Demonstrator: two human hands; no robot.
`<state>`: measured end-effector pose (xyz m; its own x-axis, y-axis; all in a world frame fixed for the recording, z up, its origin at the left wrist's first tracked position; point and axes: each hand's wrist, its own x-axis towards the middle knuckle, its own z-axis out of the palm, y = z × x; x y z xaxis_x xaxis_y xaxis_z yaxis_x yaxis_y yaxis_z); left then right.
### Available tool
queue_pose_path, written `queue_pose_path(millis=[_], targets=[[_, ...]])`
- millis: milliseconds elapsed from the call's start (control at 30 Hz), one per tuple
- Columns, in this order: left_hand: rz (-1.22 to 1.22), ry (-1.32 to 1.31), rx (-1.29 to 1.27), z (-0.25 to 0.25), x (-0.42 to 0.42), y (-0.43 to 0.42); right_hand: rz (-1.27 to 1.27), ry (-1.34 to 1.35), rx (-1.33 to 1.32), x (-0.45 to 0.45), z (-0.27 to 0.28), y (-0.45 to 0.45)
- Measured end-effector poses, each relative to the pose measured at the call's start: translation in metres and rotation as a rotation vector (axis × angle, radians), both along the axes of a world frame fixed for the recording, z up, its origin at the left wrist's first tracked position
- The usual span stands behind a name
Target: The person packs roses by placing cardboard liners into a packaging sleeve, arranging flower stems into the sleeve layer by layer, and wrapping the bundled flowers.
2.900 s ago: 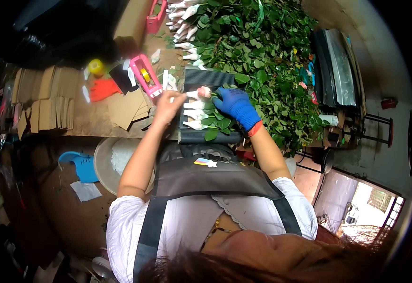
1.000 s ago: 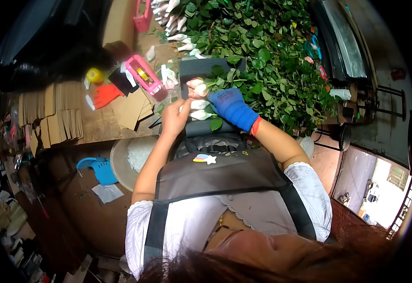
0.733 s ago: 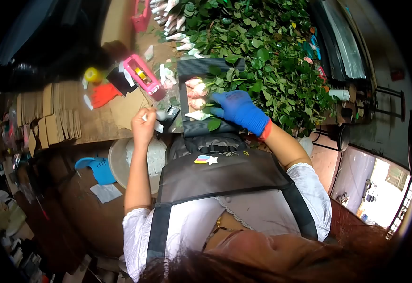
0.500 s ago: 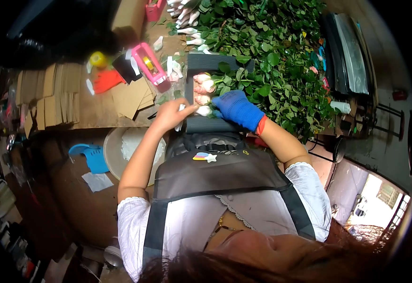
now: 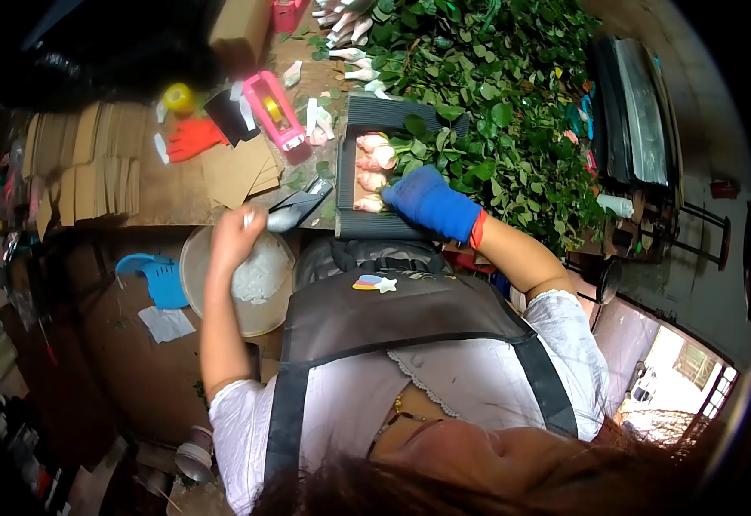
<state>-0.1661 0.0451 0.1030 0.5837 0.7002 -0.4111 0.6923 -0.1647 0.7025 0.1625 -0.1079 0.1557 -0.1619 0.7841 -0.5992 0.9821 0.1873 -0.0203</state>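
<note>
My left hand [image 5: 240, 236], bare and closed, is over the rim of a round bin [image 5: 193, 288] at the table's front edge. A small white wrap [image 5: 249, 221] shows at its fingers. My right hand [image 5: 431, 202], in a blue knit glove, is closed around the stem side of a pink rose [image 5: 369, 204], its fingertips partly hidden. More pink roses [image 5: 374, 155] lie in a column inside a dark corrugated holder [image 5: 347, 168], heads to the left. A metal hand tool [image 5: 300, 206] with dark parts lies between my hands, beside the holder.
Leafy rose stems [image 5: 496, 112] pile up on the right, with white-wrapped buds [image 5: 350, 30] at the back. Left of the holder are a pink tape dispenser [image 5: 274, 112], cardboard pieces [image 5: 236, 172], an orange glove [image 5: 193, 139] and stacked cardboard [image 5: 100, 185]. A blue plastic piece [image 5: 165, 284] is below.
My left hand has moved left and down from the nearest rose to above the bin, uncovering the metal tool. That rose looked white and now shows pink. My right hand stays nearly in place.
</note>
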Motion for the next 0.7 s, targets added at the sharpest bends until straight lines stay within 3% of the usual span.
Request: queue_pose_path(millis=[33, 67, 100, 133, 167, 233, 333, 367, 433, 467, 567, 600, 700], targets=[[-0.198, 0.307, 0.169, -0.005, -0.022, -0.004, 0.047, -0.039, -0.050, -0.004, 0.003, 0.003], [-0.335, 0.520, 0.114, -0.010, -0.040, -0.009, 0.092, -0.072, -0.098, -0.009, 0.004, 0.006], [-0.481, 0.754, 0.022, -0.013, -0.047, -0.012, -0.055, 0.108, 0.021, -0.012, 0.003, 0.009], [-0.533, 0.732, 0.143, -0.011, -0.047, -0.018, -0.206, 0.288, 0.138, -0.014, 0.003, 0.012], [-0.590, 0.706, 0.262, -0.010, -0.043, -0.027, -0.344, 0.560, 0.195, -0.007, -0.039, 0.001], [-0.332, 0.244, 0.149, -0.014, -0.001, -0.027, -0.536, 1.164, 0.277, 0.007, -0.120, -0.018], [0.011, -0.339, 0.131, -0.006, 0.094, -0.040, -0.089, 0.359, 0.363, -0.002, -0.061, 0.001], [-0.024, -0.407, 0.122, -0.005, 0.117, -0.040, 0.085, 0.115, 0.360, -0.005, -0.039, 0.007], [-0.208, -0.331, 0.103, -0.007, 0.144, -0.041, 0.130, -0.133, -0.196, -0.016, 0.014, 0.021], [-0.245, -0.378, 0.066, -0.017, 0.147, -0.041, 0.171, -0.077, -0.131, -0.004, 0.001, 0.008], [-0.330, -0.388, -0.002, -0.019, 0.150, -0.037, -0.244, 0.069, 0.040, 0.005, 0.039, -0.010], [-0.345, -0.360, 0.003, -0.019, 0.151, -0.038, -0.372, 0.167, 0.258, 0.003, 0.037, -0.016], [-0.377, -0.321, -0.086, -0.017, 0.151, -0.036, -0.362, 0.109, 0.221, 0.002, 0.006, -0.014]])
